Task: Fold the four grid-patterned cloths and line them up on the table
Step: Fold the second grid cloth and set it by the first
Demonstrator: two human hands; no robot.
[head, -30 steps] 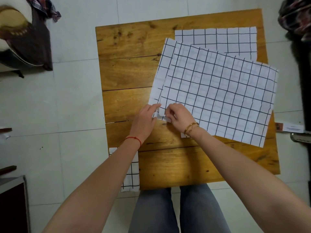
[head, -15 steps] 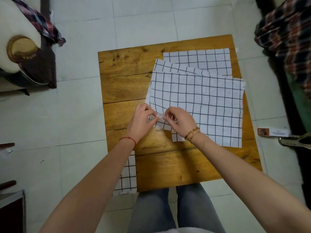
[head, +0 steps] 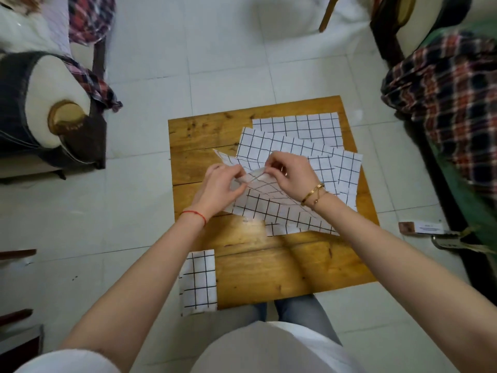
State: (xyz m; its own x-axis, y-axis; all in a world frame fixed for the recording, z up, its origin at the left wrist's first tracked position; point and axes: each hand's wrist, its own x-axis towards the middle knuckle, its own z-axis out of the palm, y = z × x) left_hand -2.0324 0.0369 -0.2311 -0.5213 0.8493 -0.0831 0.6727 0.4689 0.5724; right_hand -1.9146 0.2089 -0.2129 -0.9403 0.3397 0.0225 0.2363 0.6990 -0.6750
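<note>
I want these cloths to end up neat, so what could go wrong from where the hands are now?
Both the left hand and right hand pinch one raised corner of the top cloth, which overlaps the cloth beneath; lifting may drag that one askew. The folded cloth lies at the table corner, close to the left forearm, and might be knocked off.

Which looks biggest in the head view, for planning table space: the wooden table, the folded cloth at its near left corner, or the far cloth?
1. Wooden table
2. Far cloth, though partly covered, so its full size is unsure
3. Folded cloth, despite being nearest the camera
</note>
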